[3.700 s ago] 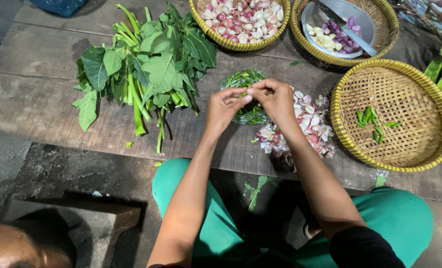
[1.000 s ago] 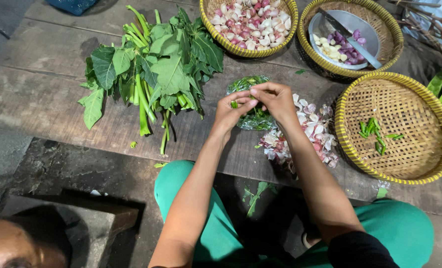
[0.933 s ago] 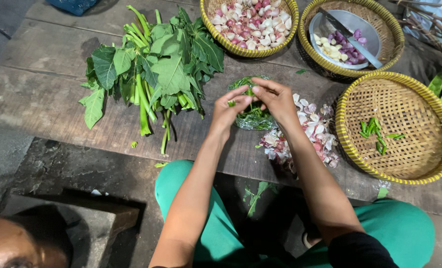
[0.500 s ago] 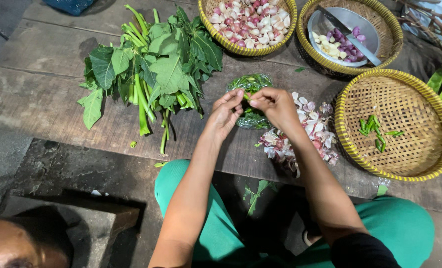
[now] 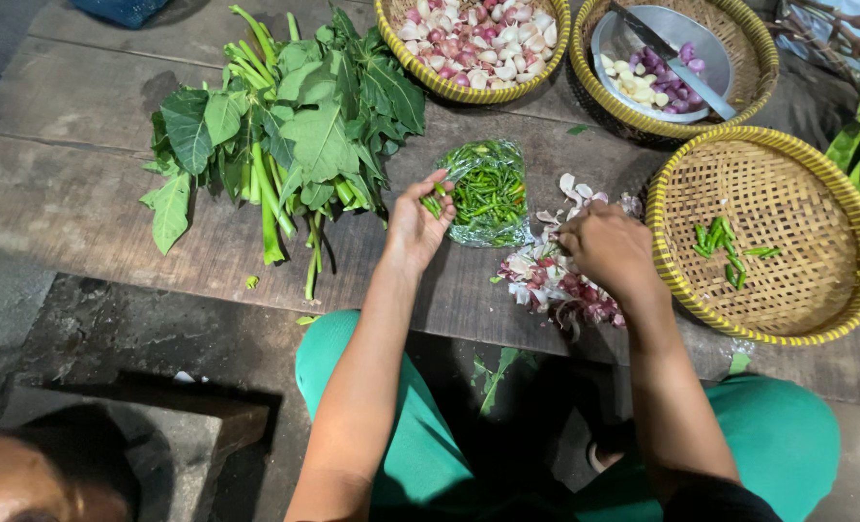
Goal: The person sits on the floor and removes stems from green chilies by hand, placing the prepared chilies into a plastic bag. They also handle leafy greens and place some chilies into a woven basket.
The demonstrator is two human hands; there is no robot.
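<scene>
Green chillies (image 5: 489,189): heaped in a clear plastic bag (image 5: 507,229) on the wooden table (image 5: 63,193), between the leafy greens (image 5: 295,126) and the shallot peelings (image 5: 556,275).
Left hand (image 5: 414,227): at the bag's left edge, fingertips pinching one small green chilli (image 5: 433,204).
Right hand (image 5: 607,248): curled over the peelings; whether it holds anything cannot be told.
Woven tray (image 5: 841,193): right of that hand, a few chillies inside.

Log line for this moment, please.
left hand: holds green chili beside chili bag | right hand: over peel pile | woven tray: few chilies
</scene>
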